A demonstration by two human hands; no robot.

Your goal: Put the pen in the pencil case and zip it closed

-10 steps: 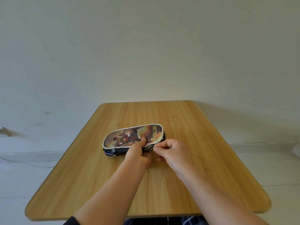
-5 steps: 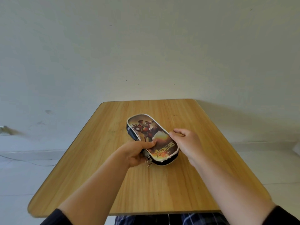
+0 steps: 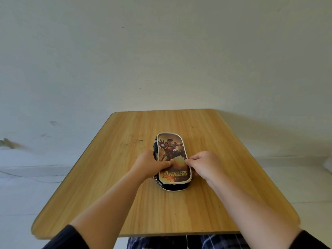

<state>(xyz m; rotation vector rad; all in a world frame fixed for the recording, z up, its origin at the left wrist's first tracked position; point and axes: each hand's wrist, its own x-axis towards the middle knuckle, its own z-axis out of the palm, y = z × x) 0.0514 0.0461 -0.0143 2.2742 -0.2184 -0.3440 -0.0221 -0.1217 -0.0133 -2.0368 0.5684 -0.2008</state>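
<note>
The Avengers pencil case (image 3: 171, 159) is laid printed side up near the middle of the desk (image 3: 224, 186), slightly toward the near edge; its long axis is run from the near edge toward the far edge, with the lettered end nearest the person. The left hand (image 3: 150, 163) is clamped on the case's left flank, thumb pressed onto the printed lid; the right hand (image 3: 203, 165) is closed on the right flank, thumb and forefinger pinched at the lid's rim. The case is thus held between both hands, each about equally near. No pen is seen on the desk; it is judged to be inside already, though this cannot be confirmed. A small metal zipper pull (image 3: 156, 180) is seen dangling at the near-left corner of the case, just below the left hand; whether the zip is fully closed cannot be told. The pull is judged nearer to the left hand.
</note>
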